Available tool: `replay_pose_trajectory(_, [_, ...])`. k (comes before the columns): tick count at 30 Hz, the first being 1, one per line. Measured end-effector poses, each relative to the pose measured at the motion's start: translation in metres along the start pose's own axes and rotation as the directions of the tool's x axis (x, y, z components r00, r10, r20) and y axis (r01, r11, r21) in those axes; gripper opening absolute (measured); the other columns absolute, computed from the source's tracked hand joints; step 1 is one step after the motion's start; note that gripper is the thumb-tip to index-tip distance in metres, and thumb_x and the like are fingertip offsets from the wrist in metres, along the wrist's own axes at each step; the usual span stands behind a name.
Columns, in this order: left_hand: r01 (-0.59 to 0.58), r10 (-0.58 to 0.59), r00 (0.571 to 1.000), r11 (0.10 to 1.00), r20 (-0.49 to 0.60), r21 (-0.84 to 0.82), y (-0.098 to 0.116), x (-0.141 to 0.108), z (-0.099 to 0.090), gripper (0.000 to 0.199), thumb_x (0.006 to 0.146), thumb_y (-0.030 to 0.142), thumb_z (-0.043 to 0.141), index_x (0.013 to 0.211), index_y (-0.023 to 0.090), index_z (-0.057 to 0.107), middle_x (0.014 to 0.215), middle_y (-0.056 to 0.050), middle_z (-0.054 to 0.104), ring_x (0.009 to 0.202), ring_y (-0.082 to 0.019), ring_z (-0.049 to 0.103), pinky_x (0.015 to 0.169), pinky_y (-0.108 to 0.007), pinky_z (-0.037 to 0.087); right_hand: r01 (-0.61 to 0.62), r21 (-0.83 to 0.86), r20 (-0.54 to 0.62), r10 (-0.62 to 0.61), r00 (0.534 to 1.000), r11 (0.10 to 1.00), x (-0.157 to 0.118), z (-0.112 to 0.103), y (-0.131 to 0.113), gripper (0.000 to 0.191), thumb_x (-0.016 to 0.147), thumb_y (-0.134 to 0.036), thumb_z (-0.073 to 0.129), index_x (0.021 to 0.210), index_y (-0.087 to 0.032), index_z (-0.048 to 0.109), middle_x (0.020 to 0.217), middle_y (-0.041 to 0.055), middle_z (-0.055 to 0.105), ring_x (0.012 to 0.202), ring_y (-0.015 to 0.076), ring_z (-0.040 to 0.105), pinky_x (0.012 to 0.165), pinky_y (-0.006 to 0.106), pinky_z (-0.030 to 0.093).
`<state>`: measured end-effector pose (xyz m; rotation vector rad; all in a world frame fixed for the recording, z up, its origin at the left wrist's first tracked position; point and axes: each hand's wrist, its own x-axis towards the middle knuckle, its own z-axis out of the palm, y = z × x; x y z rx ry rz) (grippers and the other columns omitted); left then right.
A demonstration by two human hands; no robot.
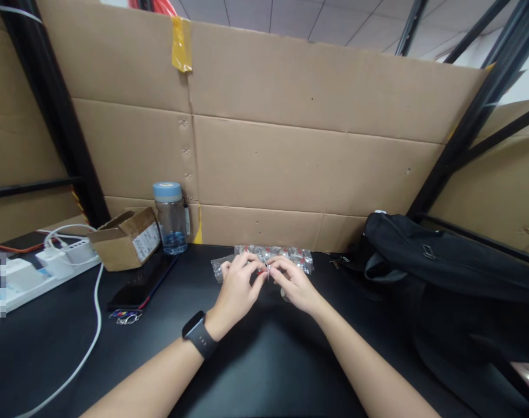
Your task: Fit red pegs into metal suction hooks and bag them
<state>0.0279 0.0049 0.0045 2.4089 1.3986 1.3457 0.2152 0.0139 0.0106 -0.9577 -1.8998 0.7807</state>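
Observation:
Both hands meet near the middle of the black table (264, 360), fingers bent towards each other. My left hand (241, 285), with a dark watch on its wrist, pinches a small thin item (267, 270) with a bit of red near it. On the item's other side, the fingertips of my right hand (292, 283) close on it too. Its exact shape is too small to tell. Just behind the hands lie several clear plastic packets (307, 259) with red marks, partly hidden by the fingers. A small round object (284, 295) shows under my right hand.
At the left stand an open cardboard box (125, 241), a blue-lidded bottle (171, 220) and a white power strip (33, 284) with a cable. A dark phone (138, 284) and keyrings (127, 316) lie nearer. A black bag (438, 261) fills the right; a cardboard wall (268, 162) rises behind.

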Motion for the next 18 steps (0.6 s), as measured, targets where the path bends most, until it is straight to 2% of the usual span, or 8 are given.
replay_pose_trajectory(3, [-0.004,0.003,0.999,1.0,0.035,0.014,-0.001,0.0,0.001,0.011,0.093,0.026,0.056,0.092,0.025,0.067,0.112,-0.004,0.066,0.107,-0.024,0.056,0.087,-0.04,0.03,0.012,-0.037,0.019,-0.011,1.0,0.999,0.0,0.0,0.0,0.034,0.097,-0.051,0.049,0.087,-0.022,0.063,0.116,0.007,0.059,0.103,0.0211,0.06,0.077,0.03,0.055])
replay_pose_trajectory(7, [-0.085,0.077,0.993,0.992,0.09,0.092,-0.008,0.007,-0.007,0.022,0.099,0.028,0.047,0.096,0.025,0.069,0.117,-0.006,0.066,0.115,-0.026,0.051,0.091,-0.042,0.03,0.046,-0.158,0.068,-0.036,0.997,0.986,0.0,-0.002,0.007,0.031,0.1,-0.044,0.047,0.086,-0.021,0.063,0.116,0.007,0.058,0.109,0.0211,0.057,0.093,0.035,0.05])
replay_pose_trajectory(10, [-0.085,0.072,0.994,0.981,0.084,0.174,-0.023,0.016,-0.019,0.026,0.101,0.028,0.042,0.103,0.027,0.068,0.116,-0.007,0.067,0.118,-0.027,0.047,0.092,-0.043,0.031,0.099,-0.318,0.146,-0.055,0.988,0.943,0.0,-0.008,0.011,0.026,0.099,-0.035,0.05,0.082,-0.02,0.063,0.116,0.0076,0.057,0.113,0.0217,0.056,0.104,0.038,0.042])
replay_pose_trajectory(12, [-0.06,0.041,0.995,0.974,0.09,0.217,-0.038,0.02,-0.026,0.025,0.099,0.026,0.044,0.1,0.027,0.068,0.112,-0.007,0.067,0.115,-0.028,0.048,0.091,-0.043,0.032,0.104,-0.367,0.19,-0.035,0.981,0.924,0.0,-0.014,0.011,0.024,0.098,-0.031,0.051,0.081,-0.019,0.063,0.118,0.0081,0.057,0.115,0.0218,0.056,0.104,0.037,0.041])
replay_pose_trajectory(15, [-0.061,0.015,0.981,0.97,0.194,0.233,-0.06,0.023,-0.029,0.02,0.095,0.026,0.05,0.095,0.026,0.069,0.103,-0.006,0.069,0.106,-0.027,0.052,0.088,-0.041,0.034,0.076,-0.385,0.217,0.011,0.976,0.92,-0.001,-0.019,0.009,0.023,0.097,-0.029,0.052,0.08,-0.019,0.064,0.12,0.0082,0.058,0.117,0.0219,0.056,0.103,0.035,0.042])
replay_pose_trajectory(18, [-0.09,0.037,0.954,0.981,0.297,0.17,-0.068,0.022,-0.027,0.017,0.092,0.026,0.053,0.095,0.027,0.07,0.101,-0.004,0.069,0.101,-0.025,0.055,0.087,-0.039,0.036,0.083,-0.413,0.236,0.018,0.972,0.907,-0.002,-0.017,0.009,0.019,0.094,-0.027,0.055,0.081,-0.02,0.067,0.12,0.0078,0.059,0.115,0.0219,0.057,0.103,0.035,0.042])
